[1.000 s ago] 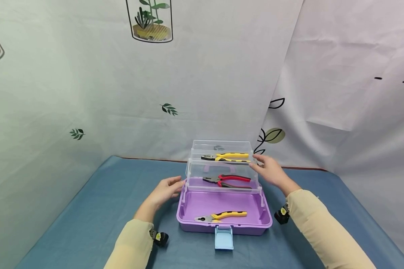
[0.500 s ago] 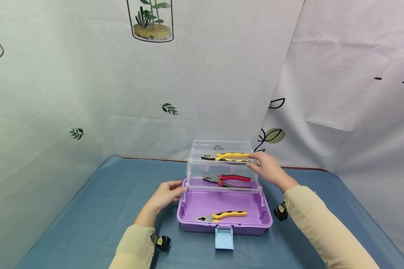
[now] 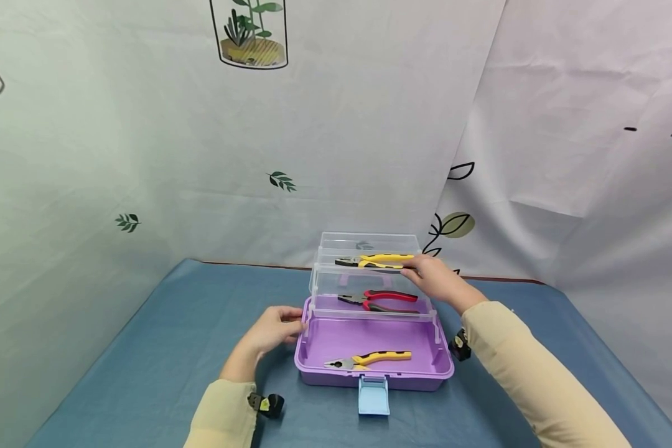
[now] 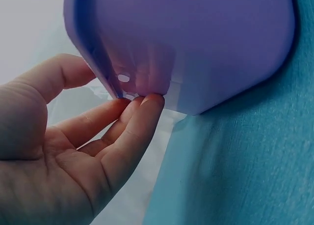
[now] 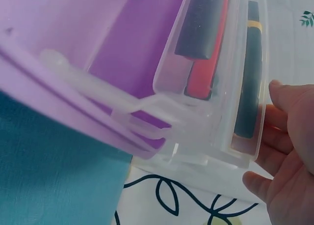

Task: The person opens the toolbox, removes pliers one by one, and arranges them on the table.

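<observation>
A purple toolbox (image 3: 364, 379) stands opened out on the table, its two clear trays stepped up behind the base. My left hand (image 3: 274, 328) grips its left wall, thumb at the rim and fingertips against the outside in the left wrist view. My right hand (image 3: 439, 280) is at the right end of the upper tray (image 3: 325, 255), beside the handles of the yellow-and-black pliers (image 3: 378, 258); its fingers are loosely bent, partly behind the tray wall in the right wrist view. Red-and-black pliers (image 3: 392, 295) lie in the lower tray, yellow-handled pliers (image 3: 383, 357) in the base.
A pale blue latch (image 3: 373, 398) hangs down at the box's front. The clear lid (image 3: 369, 239) stands up at the back. Blue cloth (image 3: 162, 361) covers the table, and a white printed curtain (image 3: 347, 155) rises behind it.
My right hand has moved left over the end of the upper tray, to the pliers' handles. My left hand has closed in on the box's left wall. The box and pliers have stayed put.
</observation>
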A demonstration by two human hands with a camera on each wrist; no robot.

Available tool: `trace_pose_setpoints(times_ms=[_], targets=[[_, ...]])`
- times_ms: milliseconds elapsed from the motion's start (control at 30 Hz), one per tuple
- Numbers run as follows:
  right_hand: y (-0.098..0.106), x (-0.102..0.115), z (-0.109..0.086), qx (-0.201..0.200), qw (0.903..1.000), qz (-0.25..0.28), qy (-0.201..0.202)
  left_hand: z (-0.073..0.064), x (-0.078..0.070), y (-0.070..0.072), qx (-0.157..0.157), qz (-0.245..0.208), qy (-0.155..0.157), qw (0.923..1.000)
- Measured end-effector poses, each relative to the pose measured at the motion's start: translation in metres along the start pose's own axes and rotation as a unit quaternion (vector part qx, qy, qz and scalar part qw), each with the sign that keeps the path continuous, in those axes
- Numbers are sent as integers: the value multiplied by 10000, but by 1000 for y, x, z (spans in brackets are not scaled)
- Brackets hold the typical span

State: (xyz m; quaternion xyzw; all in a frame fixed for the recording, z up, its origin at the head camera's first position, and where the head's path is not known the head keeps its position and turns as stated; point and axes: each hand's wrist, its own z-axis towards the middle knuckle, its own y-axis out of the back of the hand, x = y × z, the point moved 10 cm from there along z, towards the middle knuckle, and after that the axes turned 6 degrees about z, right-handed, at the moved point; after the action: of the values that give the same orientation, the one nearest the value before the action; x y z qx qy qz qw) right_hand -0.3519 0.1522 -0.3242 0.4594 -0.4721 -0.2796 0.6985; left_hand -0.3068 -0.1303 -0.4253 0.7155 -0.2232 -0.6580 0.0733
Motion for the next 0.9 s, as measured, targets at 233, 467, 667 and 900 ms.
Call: trace_pose_setpoints(times_ms=[233,467,667,900], targets=[[-3,0,7,173,9998,-50,-36,0,5,-1,3,-127,78,9999],[0,1,12,150,9999,7,34,0,7,-4,123,-217,67,9997],[5,0,11,132,9998,159,-45,-1,8,-5,179,-266,50,9995],[8,4,9,-67,9998,187,74,-1,9,-4,157,-232,88,9996]])
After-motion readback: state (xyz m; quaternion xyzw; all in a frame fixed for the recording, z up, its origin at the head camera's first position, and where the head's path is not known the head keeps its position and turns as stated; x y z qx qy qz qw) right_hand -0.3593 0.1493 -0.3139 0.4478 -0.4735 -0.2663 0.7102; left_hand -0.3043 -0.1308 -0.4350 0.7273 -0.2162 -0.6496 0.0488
